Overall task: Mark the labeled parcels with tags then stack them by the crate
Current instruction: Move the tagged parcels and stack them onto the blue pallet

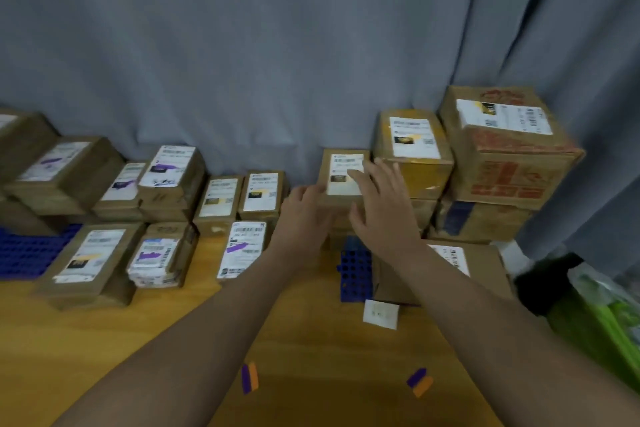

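Observation:
A small brown parcel [337,180] with a white label sits on top of a low stack behind a small blue crate [354,270]. My left hand [303,210] touches the parcel's left side with its fingers reaching forward. Over the parcel's right side and label lies my right hand [381,204], its fingers spread and straight. Two pairs of purple and orange tags [250,378] [419,382] lie on the wooden table [311,340] near me. The image is blurred with motion.
Labeled parcels with purple marks [154,255] [239,248] fill the left side, around another blue crate [24,255]. Bigger boxes [414,149] [509,156] are stacked at the right. A white slip [381,314] lies by the small crate. Green bags [602,319] sit at the far right; a grey curtain [277,45] hangs behind.

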The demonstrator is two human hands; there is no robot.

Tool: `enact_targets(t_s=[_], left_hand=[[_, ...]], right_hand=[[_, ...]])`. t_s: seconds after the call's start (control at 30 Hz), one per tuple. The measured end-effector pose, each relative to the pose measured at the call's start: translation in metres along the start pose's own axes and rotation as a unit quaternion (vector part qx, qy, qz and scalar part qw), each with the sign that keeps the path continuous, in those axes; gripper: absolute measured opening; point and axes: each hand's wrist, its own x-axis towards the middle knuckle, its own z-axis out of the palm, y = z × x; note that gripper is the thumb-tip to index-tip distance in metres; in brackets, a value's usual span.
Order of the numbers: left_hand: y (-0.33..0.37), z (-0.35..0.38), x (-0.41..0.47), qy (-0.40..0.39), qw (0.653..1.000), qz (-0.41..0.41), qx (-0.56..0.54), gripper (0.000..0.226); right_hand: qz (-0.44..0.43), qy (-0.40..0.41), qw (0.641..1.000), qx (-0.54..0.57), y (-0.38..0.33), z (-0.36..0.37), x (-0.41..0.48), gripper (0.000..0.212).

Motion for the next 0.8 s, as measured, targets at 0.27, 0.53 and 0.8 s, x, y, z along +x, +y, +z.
enact_targets(t_s=[0.27,0.53,0.8], left_hand=[[-0.127,-0.076,-0.041,0.011,0.995,-0.083,0.063,0.04],[-0.215,-0.126,-0.046,-0.009,0.99,-0.124,0.065,0.042],[-0.269,-0.15,-0.041,-0.098,0.99,-0.089,0.056,0.042]], right_hand=[[0.014,-0.115,0.992,0.059,-0.093,0.068,-0.002,0.047],[0.155,-0.247,0.954,0.077,-0.176,0.133,0.0,0.054],[0.333,-0.357,0.872,0.02,-0.219,0.181,-0.011,0.087]])
